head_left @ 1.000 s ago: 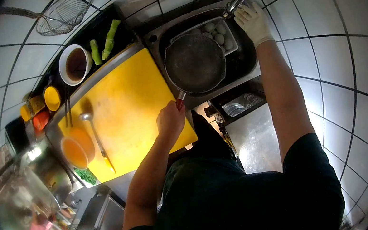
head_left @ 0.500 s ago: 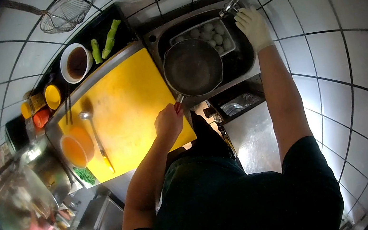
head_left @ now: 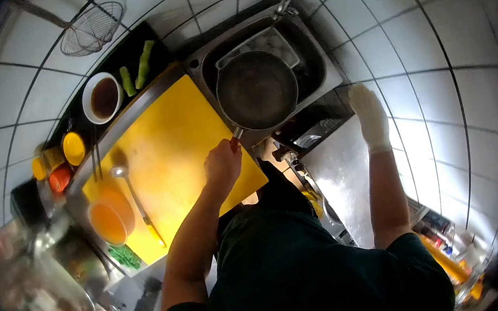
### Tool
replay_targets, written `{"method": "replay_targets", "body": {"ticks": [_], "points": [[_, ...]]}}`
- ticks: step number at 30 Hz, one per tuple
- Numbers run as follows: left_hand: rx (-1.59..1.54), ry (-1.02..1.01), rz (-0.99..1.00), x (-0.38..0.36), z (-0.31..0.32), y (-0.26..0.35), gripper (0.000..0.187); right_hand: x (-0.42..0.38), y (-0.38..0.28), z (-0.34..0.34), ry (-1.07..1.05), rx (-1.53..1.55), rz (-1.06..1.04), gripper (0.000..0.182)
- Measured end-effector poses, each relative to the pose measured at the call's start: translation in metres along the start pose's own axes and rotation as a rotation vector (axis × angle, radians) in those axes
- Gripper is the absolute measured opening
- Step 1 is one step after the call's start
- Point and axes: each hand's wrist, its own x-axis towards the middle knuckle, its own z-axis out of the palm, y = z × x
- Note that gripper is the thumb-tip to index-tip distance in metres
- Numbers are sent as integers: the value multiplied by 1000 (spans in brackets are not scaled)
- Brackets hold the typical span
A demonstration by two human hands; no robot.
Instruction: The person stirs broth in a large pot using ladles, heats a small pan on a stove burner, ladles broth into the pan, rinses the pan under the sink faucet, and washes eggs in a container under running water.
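Observation:
My left hand [head_left: 223,166] is closed around the red handle [head_left: 235,139] of a dark frying pan [head_left: 257,91]. The pan is held level over the near side of the metal sink [head_left: 329,77], and its inside looks bare. Partly behind it, a tray [head_left: 291,51] with pale round things sits in the sink; they look blurred. My right hand [head_left: 367,114], in a pale glove, hangs by the tiled wall above a steel surface [head_left: 338,174]. Its fingers look stretched out, and nothing shows in it. The tap [head_left: 283,12] stands at the sink's far corner, apart from this hand.
On the left lies a yellow cutting board [head_left: 176,147] with a ladle [head_left: 132,190] and a tub of orange liquid [head_left: 110,222]. Behind it stand a white bowl of brown liquid [head_left: 103,98] and green stalks [head_left: 144,63]. A wire strainer [head_left: 92,30] hangs on the wall.
My right hand has left the tap and come back toward me along the wall. My left hand still grips the pan, which stays over the sink. The view has shifted slightly.

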Motion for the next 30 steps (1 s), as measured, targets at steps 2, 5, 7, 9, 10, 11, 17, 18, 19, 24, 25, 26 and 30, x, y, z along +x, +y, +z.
{"method": "replay_targets", "body": {"ticks": [2,5,7,9,10,11,17,18,19,24,25,26,30], "points": [[27,-40,24,-6,-11,4,29,-59,5,-19,110,19,20,73],[116,-75,102,-18,-25,2,30,-160,25,-46,201,118,23,67],[196,-60,209,-23,-27,-10,30,-232,37,-48,331,166,32,67],[242,-91,260,-35,-33,-12,30,-310,48,-38,473,282,34,66],[262,-93,281,-37,-31,-18,30,-348,57,-32,542,318,22,65],[286,-95,302,-43,-31,-21,30,-386,70,-26,613,359,10,64],[320,-115,622,-88,-20,-42,30,-578,157,27,1018,537,88,54],[336,-147,686,-100,-17,-42,30,-608,175,38,1065,559,100,53],[399,-126,773,-105,-10,-47,30,-637,192,48,1117,577,113,53],[476,-305,962,-162,20,-58,29,-745,264,116,1327,647,-23,51],[438,-346,1043,-172,29,-63,28,-760,275,126,1387,649,-20,54],[442,-345,1134,-189,43,-55,27,-776,284,130,1420,680,32,57],[518,-500,1139,-246,109,-50,24,-856,316,154,1539,744,134,63]]}}
